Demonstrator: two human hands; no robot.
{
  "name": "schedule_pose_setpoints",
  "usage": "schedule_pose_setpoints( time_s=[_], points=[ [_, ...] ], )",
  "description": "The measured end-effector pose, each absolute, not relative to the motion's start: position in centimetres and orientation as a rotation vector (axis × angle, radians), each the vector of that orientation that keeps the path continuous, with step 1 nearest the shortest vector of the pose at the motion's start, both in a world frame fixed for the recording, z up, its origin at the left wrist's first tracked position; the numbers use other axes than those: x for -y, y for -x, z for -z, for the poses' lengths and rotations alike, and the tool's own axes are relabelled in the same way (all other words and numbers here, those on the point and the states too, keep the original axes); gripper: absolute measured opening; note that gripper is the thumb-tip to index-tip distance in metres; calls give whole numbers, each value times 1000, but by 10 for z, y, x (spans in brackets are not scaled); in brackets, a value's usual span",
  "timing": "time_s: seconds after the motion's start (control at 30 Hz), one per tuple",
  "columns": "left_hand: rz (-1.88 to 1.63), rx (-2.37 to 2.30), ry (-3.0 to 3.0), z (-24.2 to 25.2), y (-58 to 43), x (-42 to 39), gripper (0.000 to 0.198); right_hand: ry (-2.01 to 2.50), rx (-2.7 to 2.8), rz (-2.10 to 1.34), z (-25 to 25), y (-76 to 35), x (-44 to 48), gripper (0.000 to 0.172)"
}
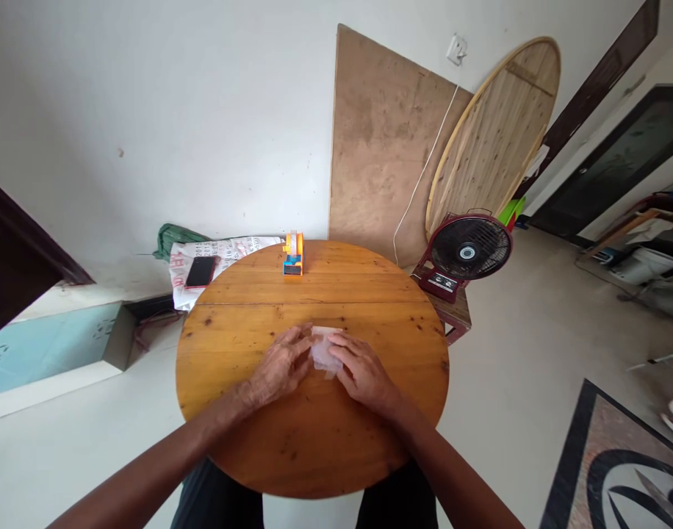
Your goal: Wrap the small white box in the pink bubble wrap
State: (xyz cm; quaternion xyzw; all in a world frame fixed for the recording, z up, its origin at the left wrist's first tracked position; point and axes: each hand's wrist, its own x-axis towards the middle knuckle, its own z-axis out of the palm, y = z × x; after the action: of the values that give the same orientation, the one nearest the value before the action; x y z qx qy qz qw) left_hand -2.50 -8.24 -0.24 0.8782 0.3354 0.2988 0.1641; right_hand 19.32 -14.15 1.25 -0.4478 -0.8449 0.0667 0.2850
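Observation:
A small pale, translucent rectangular packet (326,354) is at the middle of the round wooden table (308,441), between my two hands; its exact kind does not show. My left hand (281,364) grips its left edge with bent fingers, thumb side toward it. From the other side, my right hand (364,367) curls its fingers over the right edge and top. A clear flap-like bit sticks out at the packet's near edge. Toward the far rim stands an orange and blue tape dispenser (293,255) with a roll in it, out of both hands' touch.
Beyond the table's left rim, a dark phone (201,272) lies on a white printed sack (181,257). A dark red fan (469,248) stands on a low wooden stool (455,312) at the right. A brown board (391,139) and round wooden tabletop (496,132) lean on the wall.

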Motion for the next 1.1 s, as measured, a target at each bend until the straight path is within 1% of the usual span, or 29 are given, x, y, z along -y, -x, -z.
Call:
schedule_pose_setpoints(
  time_s=[0.1, 0.23, 0.37, 0.5, 0.57, 0.7, 0.8, 0.87, 0.9, 0.93, 1.03, 1.1],
  points=[
    [-809, -1018, -2657, 11, 34, 84, 46, 1266, 2370, -73, -8, -191, 147, 46],
    [-785, -1004, -2707, 17, 36, 80, 47, 1333, 2436, 44, 1, -190, 150, 49],
    [-730, -888, -2677, 11, 32, 72, 56, 1323, 2464, 86, 6, -191, 148, 48],
    [-705, -695, -2555, 14, 21, 59, 69, 1287, 2409, 20, 8, -194, 146, 48],
    [-708, -600, -2452, 19, 15, 54, 67, 1265, 2375, -46, 8, -196, 145, 50],
    [-776, -549, -2116, 21, 6, 49, 55, 1194, 2309, -164, 5, -200, 141, 53],
    [-775, -572, -1740, 9, 1, 45, 45, 1218, 2193, -295, -2, -201, 130, 58],
    [-694, -668, -1519, -1, -4, 39, 43, 1280, 2054, -433, -7, -202, 118, 60],
    [-635, -746, -1447, -5, -7, 36, 44, 1311, 1973, -532, -9, -202, 110, 58],
    [-576, -825, -1399, -8, -10, 32, 46, 1333, 1883, -649, -11, -201, 103, 54],
    [-595, -986, -1339, -11, -17, 23, 54, 1264, 1598, -1098, -14, -201, 80, 43],
    [-647, -980, -1328, -10, -19, 21, 58, 1133, 1423, -1333, -13, -202, 69, 44]
  ],
)
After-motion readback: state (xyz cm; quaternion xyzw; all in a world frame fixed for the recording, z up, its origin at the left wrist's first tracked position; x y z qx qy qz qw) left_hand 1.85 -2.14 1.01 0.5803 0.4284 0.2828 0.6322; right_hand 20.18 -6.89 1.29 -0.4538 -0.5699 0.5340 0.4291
